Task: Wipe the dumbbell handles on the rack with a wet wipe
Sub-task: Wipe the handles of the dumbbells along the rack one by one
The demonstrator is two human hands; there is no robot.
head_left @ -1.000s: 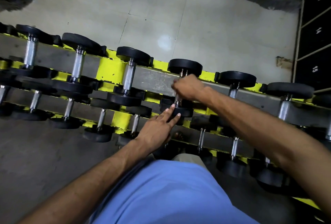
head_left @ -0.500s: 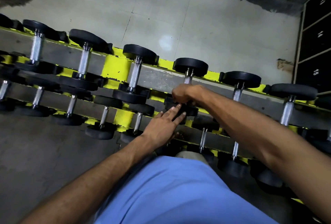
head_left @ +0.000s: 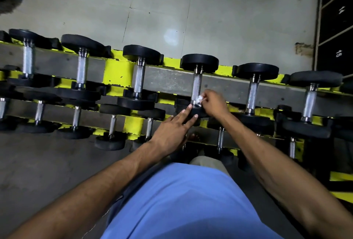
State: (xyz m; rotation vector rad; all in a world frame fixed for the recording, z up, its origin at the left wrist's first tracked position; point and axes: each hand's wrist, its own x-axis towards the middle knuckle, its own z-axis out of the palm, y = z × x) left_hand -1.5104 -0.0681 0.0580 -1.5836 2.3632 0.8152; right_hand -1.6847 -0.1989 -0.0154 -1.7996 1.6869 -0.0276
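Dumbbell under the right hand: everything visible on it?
The dumbbell lies across the top tier of the rack, fourth from the left in view. It has a knurled, shiny metal handle and two black, rubbery-looking round heads. The far head is fully visible and the near one is partly covered. The right hand pinches a crumpled white wet wipe against the handle's near end. The left hand rests straight fingers on the near head.
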